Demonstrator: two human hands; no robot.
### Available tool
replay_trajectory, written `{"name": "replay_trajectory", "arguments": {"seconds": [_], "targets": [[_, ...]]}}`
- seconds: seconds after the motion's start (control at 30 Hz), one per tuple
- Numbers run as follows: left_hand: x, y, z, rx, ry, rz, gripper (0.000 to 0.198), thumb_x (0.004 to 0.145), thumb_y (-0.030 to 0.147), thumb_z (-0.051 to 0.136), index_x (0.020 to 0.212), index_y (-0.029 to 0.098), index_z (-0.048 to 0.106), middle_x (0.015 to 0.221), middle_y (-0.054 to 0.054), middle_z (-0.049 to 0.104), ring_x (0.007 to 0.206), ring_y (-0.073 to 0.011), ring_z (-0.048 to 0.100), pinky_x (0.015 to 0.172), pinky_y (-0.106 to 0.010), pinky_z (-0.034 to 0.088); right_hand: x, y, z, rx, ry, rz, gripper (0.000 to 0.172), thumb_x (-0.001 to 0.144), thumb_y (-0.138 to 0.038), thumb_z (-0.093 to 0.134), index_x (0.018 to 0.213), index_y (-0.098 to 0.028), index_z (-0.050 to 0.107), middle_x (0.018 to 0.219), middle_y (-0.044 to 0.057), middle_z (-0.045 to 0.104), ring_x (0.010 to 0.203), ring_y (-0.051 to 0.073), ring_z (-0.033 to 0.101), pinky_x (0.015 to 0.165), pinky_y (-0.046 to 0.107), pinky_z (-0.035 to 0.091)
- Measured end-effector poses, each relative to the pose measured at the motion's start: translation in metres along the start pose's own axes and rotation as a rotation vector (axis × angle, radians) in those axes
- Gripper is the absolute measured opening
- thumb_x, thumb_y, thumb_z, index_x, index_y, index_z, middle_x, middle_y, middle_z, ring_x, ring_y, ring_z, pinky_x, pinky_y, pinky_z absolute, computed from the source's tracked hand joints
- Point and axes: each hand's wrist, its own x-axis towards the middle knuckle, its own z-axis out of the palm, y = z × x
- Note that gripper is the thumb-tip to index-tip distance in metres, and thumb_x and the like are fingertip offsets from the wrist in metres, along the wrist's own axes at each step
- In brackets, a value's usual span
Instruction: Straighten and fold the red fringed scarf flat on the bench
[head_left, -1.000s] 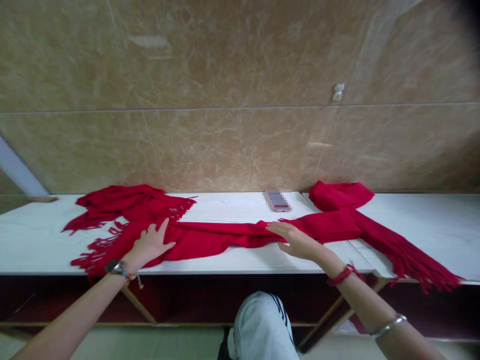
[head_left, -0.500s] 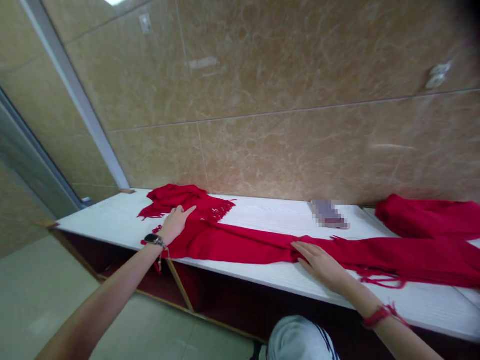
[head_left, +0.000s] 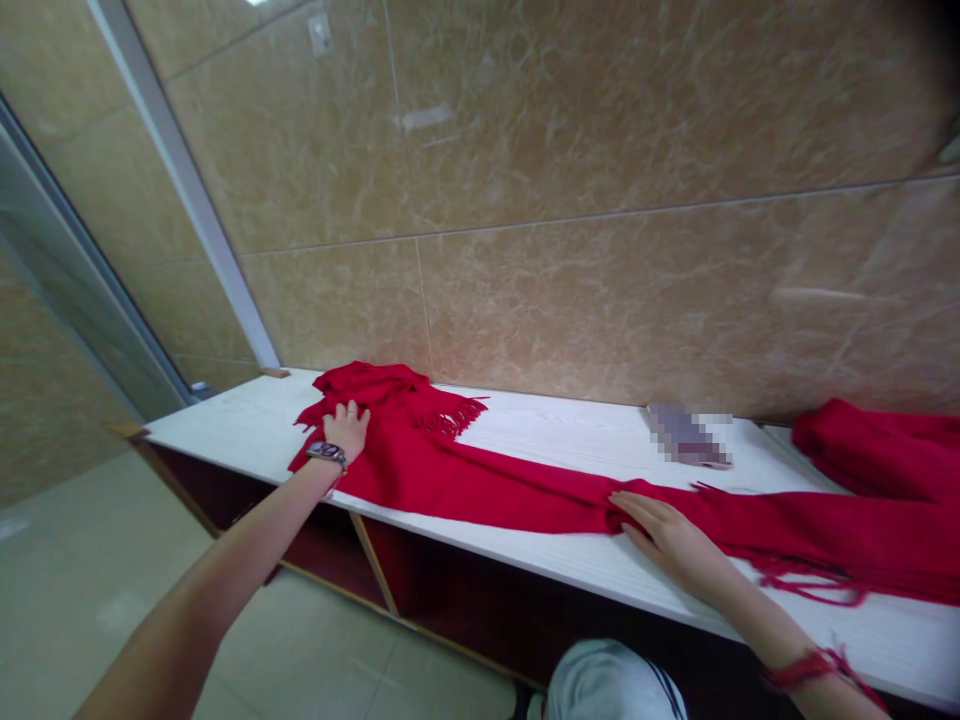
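Observation:
A long red fringed scarf (head_left: 495, 490) lies along the white shelf top. At its left end my left hand (head_left: 347, 430), wearing a watch, has its fingers curled on the red cloth, seemingly gripping it. My right hand (head_left: 667, 535) rests on the scarf's middle with fingers extended and close to flat. Behind my left hand is a bunched red scarf (head_left: 375, 378) with its fringe pointing right. More folded red cloth (head_left: 847, 535) stretches to the right of my right hand.
A phone (head_left: 686, 437), partly pixelated, lies near the wall behind the scarf. Another red heap (head_left: 885, 445) is at the right. The white shelf top (head_left: 555, 430) has open compartments below its front edge. A light cap-like object (head_left: 611, 685) shows at the bottom.
My left hand has gone from pointing outward to curled on the cloth, and the scarf's left end is spread wider, against the bunched scarf. The view has shifted slightly left.

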Motion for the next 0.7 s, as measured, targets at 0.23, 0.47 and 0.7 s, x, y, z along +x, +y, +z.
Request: {"name": "replay_trajectory", "arguments": {"seconds": [0.23,0.47,0.7], "targets": [[-0.001,0.096,-0.01,-0.192,-0.119,0.778,0.034,0.084,0.021,0.05,0.118,0.02,0.052,0.122,-0.009,0.052,0.112,-0.0193,0.047,0.093,-0.031,0.038,0.002,-0.006,-0.007,0.058,0.034,0.072,0.034,0.088,-0.029,0.04,0.114,-0.018,0.058,0.111,0.012,0.062,0.103,0.025,0.057,0.089,0.043,0.048],[0.008,0.125,-0.001,-0.259,-0.16,0.782,0.032,0.082,0.019,0.052,0.113,0.019,0.055,0.113,-0.01,0.056,0.101,-0.0185,0.055,0.088,-0.028,0.041,0.005,-0.012,-0.018,0.065,0.07,0.081,0.035,0.082,-0.016,0.041,0.113,-0.015,0.057,0.109,0.013,0.061,0.102,0.023,0.057,0.088,0.039,0.048],[0.015,0.127,-0.007,-0.29,-0.213,0.782,0.029,0.078,0.01,0.046,0.104,0.018,0.057,0.11,-0.007,0.058,0.104,-0.0171,0.054,0.091,-0.026,0.04,0.007,-0.012,-0.023,0.007,0.104,0.129,0.03,0.08,-0.009,0.039,0.094,-0.018,0.065,0.095,0.009,0.066,0.089,0.02,0.061,0.079,0.034,0.05]]}}
